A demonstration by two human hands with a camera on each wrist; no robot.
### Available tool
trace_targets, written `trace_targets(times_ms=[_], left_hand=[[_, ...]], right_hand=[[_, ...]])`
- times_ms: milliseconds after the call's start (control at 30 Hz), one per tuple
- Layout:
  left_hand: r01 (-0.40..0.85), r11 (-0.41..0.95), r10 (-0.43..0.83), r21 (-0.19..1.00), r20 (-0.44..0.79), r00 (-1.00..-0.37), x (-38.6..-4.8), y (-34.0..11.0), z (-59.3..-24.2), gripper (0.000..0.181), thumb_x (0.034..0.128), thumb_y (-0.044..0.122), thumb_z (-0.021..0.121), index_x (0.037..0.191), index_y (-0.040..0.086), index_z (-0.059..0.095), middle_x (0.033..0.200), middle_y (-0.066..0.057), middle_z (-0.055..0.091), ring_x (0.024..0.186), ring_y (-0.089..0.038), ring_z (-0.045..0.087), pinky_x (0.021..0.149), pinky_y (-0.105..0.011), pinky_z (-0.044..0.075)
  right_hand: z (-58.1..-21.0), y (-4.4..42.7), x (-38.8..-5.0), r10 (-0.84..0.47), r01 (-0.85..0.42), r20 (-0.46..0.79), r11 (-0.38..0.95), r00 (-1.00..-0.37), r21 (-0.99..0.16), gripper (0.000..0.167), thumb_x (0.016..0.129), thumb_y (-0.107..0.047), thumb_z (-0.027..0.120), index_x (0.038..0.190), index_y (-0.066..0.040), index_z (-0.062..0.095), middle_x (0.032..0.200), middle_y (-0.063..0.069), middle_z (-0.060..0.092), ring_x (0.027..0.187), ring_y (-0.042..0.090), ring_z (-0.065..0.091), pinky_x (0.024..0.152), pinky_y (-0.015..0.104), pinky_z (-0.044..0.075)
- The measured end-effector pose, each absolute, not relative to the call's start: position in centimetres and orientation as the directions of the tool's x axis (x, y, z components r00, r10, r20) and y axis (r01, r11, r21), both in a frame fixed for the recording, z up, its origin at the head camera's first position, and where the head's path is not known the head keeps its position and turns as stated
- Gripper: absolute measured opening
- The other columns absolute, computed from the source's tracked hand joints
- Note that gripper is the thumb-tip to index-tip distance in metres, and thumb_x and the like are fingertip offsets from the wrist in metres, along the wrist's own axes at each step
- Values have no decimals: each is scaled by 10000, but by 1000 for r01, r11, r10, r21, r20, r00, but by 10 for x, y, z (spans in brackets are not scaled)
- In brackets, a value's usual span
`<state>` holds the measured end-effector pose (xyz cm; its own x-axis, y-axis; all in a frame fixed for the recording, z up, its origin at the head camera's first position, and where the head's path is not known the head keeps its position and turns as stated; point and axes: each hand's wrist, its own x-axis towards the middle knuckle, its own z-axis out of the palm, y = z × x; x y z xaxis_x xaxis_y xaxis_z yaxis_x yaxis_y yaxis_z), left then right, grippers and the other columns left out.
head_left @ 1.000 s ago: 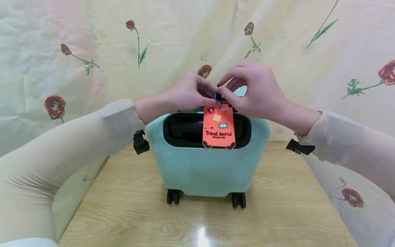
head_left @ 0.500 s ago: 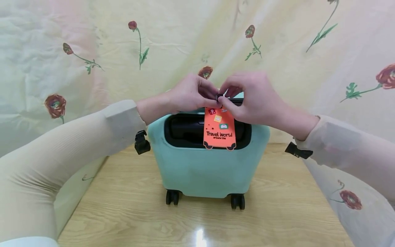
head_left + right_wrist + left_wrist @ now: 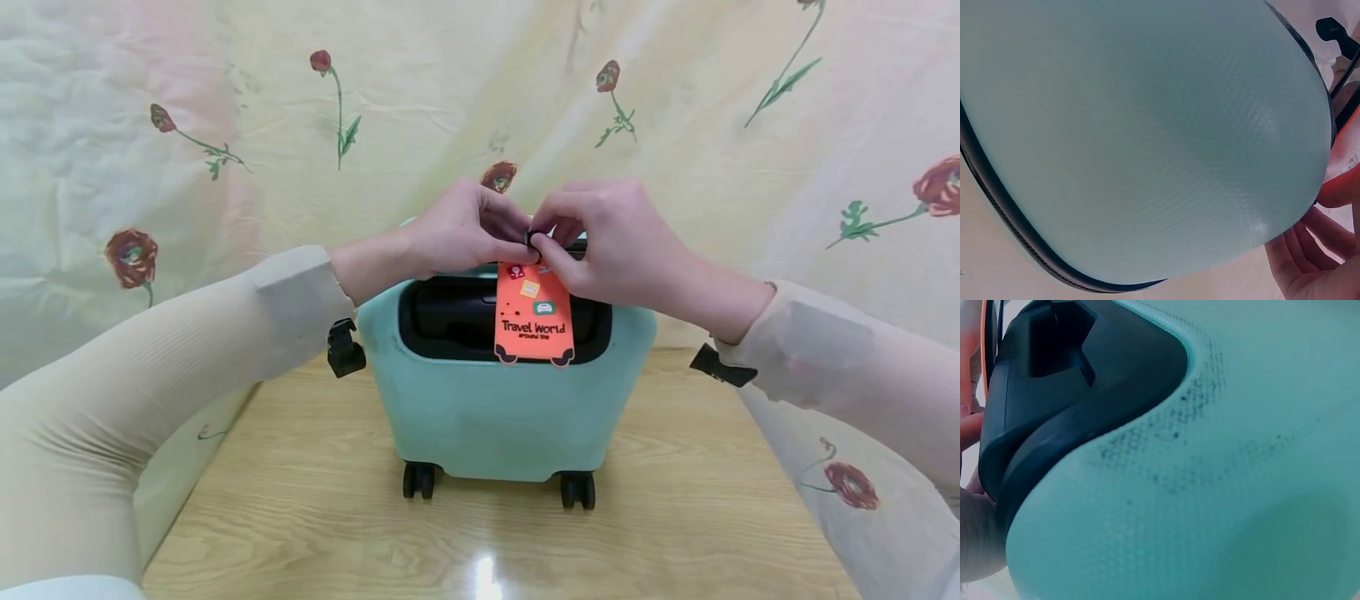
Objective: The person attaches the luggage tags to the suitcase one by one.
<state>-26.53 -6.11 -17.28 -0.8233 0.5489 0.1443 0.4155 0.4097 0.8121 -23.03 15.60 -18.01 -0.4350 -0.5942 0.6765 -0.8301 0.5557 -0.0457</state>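
A mint-green suitcase (image 3: 502,417) stands upright on a wooden surface. An orange luggage tag (image 3: 533,321), printed "Travel World", hangs over its black recessed front panel (image 3: 453,312). My left hand (image 3: 465,229) pinches the tag's black strap (image 3: 533,241) just above the tag. From the other side, my right hand (image 3: 611,237) pinches the same strap between thumb and index finger. Fingertips cover most of the strap, so its fastening cannot be made out. In the left wrist view, the tag shows edge-on beside the suitcase (image 3: 1241,506). The right wrist view mostly holds the suitcase's side (image 3: 1166,144).
Below the suitcase, black caster wheels (image 3: 577,490) rest on the wooden tabletop (image 3: 315,517). A floral cloth (image 3: 420,92) hangs behind and along both sides. Black wrist straps (image 3: 346,347) dangle from the sleeves.
The right hand has moved down with the strap, whose upper end no longer stands up above the fingers. The left hand has stayed almost still, and the tag hangs slightly lower.
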Motion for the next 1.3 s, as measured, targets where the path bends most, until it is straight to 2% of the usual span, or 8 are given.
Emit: trace_targets(times_ms=[167, 267, 467, 600, 700, 1000, 1167, 1300], left_hand=[[413, 407, 551, 815, 142, -823, -265, -61, -173, 263, 924, 133, 837, 1176, 72, 795, 1104, -94, 819, 1009, -145, 778, 910, -300, 631], [415, 401, 552, 817, 146, -821, -266, -61, -174, 253, 923, 129, 837, 1167, 72, 798, 1097, -97, 819, 999, -148, 777, 914, -300, 630], [425, 395, 549, 815, 162, -820, -265, -62, -175, 240, 914, 138, 845, 1141, 71, 801, 1075, -93, 821, 985, -148, 779, 909, -300, 627], [427, 395, 545, 814, 166, -822, -265, -62, -175, 259, 913, 141, 845, 1157, 67, 798, 1077, -97, 822, 983, -152, 780, 908, -300, 625], [429, 401, 544, 809, 167, -822, -265, -62, -175, 262, 920, 136, 839, 1167, 63, 794, 1082, -104, 820, 988, -148, 781, 910, -293, 627], [428, 390, 567, 815, 154, -809, -265, -61, -176, 284, 922, 134, 839, 1194, 70, 785, 1124, -101, 806, 1025, -178, 762, 920, -298, 624], [423, 392, 567, 817, 147, -810, -263, -61, -178, 293, 924, 161, 844, 1205, 98, 790, 1141, -70, 789, 1020, -196, 742, 895, -309, 631], [428, 384, 560, 818, 162, -812, -262, -59, -178, 287, 921, 152, 846, 1198, 96, 792, 1130, -73, 782, 999, -202, 747, 885, -307, 633]], right_hand=[[-179, 157, -230, -588, -820, 678, 571, -441, -37, 99, 915, -76, 747, 940, -70, 843, 873, 59, 793, 694, 144, 743, 622, 291, 550], [-177, 157, -229, -585, -813, 672, 581, -454, -44, 133, 915, -84, 761, 1000, -78, 862, 901, 83, 808, 702, 167, 748, 620, 281, 543], [-174, 154, -228, -589, -811, 635, 575, -500, -106, 102, 931, -66, 753, 1014, -68, 811, 895, 42, 820, 782, 142, 787, 741, 338, 630], [-175, 153, -229, -603, -825, 643, 559, -473, -83, 29, 931, -52, 743, 954, -45, 758, 888, 58, 827, 800, 167, 805, 744, 415, 647], [-178, 152, -230, -611, -837, 658, 545, -440, -54, 52, 921, -69, 773, 941, -24, 759, 898, 87, 829, 802, 190, 813, 732, 430, 647], [-182, 155, -230, -582, -833, 680, 549, -445, -75, 64, 898, -91, 840, 923, -45, 803, 886, 83, 811, 773, 176, 793, 731, 411, 633], [-187, 158, -232, -575, -826, 696, 561, -430, -46, 83, 889, -93, 852, 946, -37, 827, 890, 84, 794, 770, 170, 780, 697, 386, 606], [-188, 161, -233, -573, -832, 705, 552, -417, -43, 91, 896, -71, 837, 979, -40, 816, 917, 81, 794, 784, 166, 778, 730, 384, 616]])
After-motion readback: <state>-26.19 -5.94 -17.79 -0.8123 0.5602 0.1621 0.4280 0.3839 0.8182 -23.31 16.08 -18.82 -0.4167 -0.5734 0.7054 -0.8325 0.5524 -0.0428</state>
